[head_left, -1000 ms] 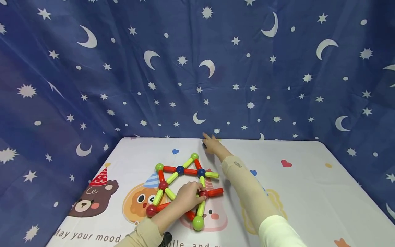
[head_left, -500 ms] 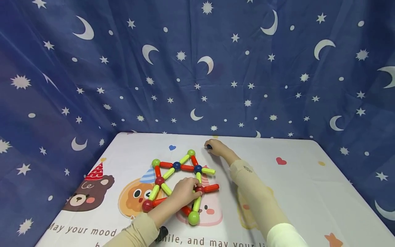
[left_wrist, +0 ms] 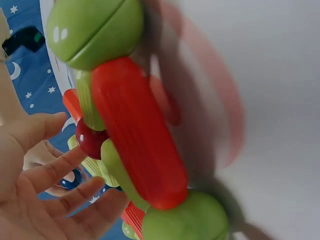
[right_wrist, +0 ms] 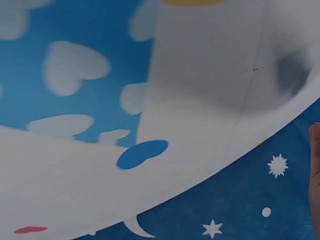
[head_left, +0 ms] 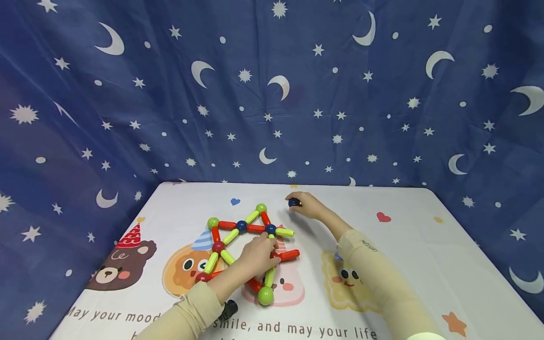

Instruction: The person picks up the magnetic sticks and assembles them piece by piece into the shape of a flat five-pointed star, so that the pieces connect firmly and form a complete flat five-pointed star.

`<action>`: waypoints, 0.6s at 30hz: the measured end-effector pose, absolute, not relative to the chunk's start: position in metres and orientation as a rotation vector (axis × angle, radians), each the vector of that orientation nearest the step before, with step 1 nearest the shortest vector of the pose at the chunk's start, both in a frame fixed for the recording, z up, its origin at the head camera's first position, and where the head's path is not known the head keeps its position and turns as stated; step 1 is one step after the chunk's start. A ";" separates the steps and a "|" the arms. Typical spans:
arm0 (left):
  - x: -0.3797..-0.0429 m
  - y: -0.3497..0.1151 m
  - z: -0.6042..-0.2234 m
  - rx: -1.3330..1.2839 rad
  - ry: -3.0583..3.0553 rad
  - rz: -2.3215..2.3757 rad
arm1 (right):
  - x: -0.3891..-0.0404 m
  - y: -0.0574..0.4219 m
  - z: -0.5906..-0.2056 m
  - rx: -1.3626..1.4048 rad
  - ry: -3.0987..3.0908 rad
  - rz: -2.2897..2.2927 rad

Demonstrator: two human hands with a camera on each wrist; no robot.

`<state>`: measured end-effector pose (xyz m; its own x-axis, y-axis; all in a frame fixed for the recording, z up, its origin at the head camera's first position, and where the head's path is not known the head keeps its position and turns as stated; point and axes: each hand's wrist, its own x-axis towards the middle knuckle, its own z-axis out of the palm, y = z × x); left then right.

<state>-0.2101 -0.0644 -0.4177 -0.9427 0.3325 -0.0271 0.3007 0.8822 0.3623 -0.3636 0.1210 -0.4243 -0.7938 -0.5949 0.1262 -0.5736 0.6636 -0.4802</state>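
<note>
A flat frame of magnetic sticks and balls point(head_left: 256, 228) lies on the table, in red, lime, green and dark blue. Over its right side is my left hand point(head_left: 257, 257), thumb and fingers spread around a dark red ball point(left_wrist: 91, 140). In the left wrist view those fingers are fairly straight, and one fingertip touches or nearly touches that ball. Farther back, my right hand point(head_left: 310, 206) holds a loose dark blue ball point(head_left: 294, 202) between thumb and fingers, apart from the frame. The right wrist view catches only a finger point(right_wrist: 315, 180) at its edge.
The white table cover point(head_left: 408, 255) carries printed animals, hearts and lettering. Behind it hangs a blue curtain point(head_left: 238, 94) with moons and stars. A red stick point(head_left: 290, 255) and a lime stick point(head_left: 285, 232) jut right from the frame.
My right hand has drawn back from the table's far edge with the blue ball, which now shows more plainly. My left hand stays by the red ball, its fingers slightly more spread.
</note>
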 end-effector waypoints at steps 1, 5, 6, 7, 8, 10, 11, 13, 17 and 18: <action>-0.212 -0.063 -0.417 0.498 2.970 0.550 | -0.362 0.122 -0.423 -0.997 2.830 -0.814; -0.220 -0.056 -0.419 0.503 2.987 0.566 | -0.353 0.130 -0.420 -1.011 2.844 -0.889; -0.221 -0.053 -0.420 0.508 2.982 0.576 | -0.350 0.133 -0.420 -1.002 2.849 -0.903; -0.222 -0.051 -0.422 0.512 2.975 0.584 | -0.347 0.135 -0.421 -0.980 2.849 -0.918; -0.222 -0.049 -0.423 0.509 2.963 0.591 | -0.344 0.138 -0.421 -0.956 2.851 -0.925; -0.222 -0.045 -0.425 0.504 2.942 0.605 | -0.338 0.141 -0.422 -0.905 2.857 -0.941; -0.222 -0.044 -0.426 0.505 2.931 0.612 | -0.334 0.142 -0.422 -0.876 2.860 -0.954; -0.222 -0.042 -0.428 0.502 2.918 0.626 | -0.328 0.143 -0.422 -0.833 2.862 -0.996; -0.224 -0.043 -0.429 0.522 2.904 0.633 | -0.313 0.142 -0.418 -0.806 2.867 -1.052; -0.224 -0.044 -0.430 0.528 2.897 0.639 | -0.310 0.142 -0.417 -0.808 2.867 -1.056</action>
<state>-0.2239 -0.0437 -0.4297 -0.9307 0.3626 -0.0490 0.3084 0.8493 0.4284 -0.3096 0.1421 -0.4170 -0.8692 -0.4575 0.1875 -0.4698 0.6461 -0.6015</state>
